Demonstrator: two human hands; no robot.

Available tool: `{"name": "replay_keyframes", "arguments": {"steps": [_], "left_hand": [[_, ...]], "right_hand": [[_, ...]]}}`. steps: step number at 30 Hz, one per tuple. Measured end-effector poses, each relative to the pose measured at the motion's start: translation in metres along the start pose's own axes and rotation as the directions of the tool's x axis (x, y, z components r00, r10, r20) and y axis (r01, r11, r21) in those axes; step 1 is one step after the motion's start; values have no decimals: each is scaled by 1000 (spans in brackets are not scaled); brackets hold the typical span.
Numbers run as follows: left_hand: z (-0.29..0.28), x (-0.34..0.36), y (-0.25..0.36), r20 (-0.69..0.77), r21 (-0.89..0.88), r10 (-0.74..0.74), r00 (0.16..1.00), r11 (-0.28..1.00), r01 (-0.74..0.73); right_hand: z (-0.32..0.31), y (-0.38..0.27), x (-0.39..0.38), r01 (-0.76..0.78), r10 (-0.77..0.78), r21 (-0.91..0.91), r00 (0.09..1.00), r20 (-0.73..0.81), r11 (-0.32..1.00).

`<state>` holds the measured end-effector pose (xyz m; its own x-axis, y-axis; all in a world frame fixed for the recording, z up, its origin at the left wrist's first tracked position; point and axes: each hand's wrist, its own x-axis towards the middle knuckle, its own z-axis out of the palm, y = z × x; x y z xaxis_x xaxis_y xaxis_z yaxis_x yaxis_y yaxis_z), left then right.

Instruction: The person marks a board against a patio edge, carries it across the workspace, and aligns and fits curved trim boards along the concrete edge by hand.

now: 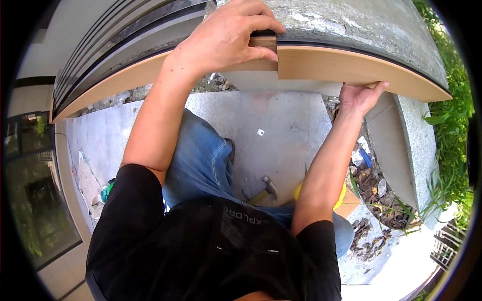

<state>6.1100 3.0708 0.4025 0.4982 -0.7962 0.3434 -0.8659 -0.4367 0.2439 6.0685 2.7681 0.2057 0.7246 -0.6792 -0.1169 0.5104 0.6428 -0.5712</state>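
Two wood-coloured planks run end to end along the edge of a concrete ledge. My left hand (226,37) grips the right end of the left plank (120,80), thumb on its front face and fingers over the top edge. A darker brown strip (264,42) shows between thumb and fingers. The right plank (351,64) meets it just right of my thumb, its lower edge sitting slightly lower. My right hand (362,96) holds that plank from underneath, thumb along the bottom edge; its other fingers are mostly hidden.
Rough concrete ledge (346,22) lies behind the planks, dark slats (120,30) at upper left. A hammer (271,186) rests on the paving near my legs, with a small white piece (260,132) farther off. Leaf litter (384,195) and green plants (452,100) are at right.
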Motion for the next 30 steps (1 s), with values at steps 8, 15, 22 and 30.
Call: {"name": "replay_keyframes", "arguments": {"steps": [8,15,22,30], "left_hand": [[10,-3,-2,-75,16,16,997,1000,-15],[12,-1,6,-97,36,-32,995,999,35],[16,-3,9,-119,37,-81,990,996,86],[23,-3,7,-171,38,-107,979,993,115]], "right_hand": [[1,-1,0,18,-18,-12,1000,0,1000],[0,-6,5,17,-17,19,1000,-21,1000],[7,-2,3,13,-9,43,995,-97,999],[6,3,7,79,-76,47,995,-66,996]]}}
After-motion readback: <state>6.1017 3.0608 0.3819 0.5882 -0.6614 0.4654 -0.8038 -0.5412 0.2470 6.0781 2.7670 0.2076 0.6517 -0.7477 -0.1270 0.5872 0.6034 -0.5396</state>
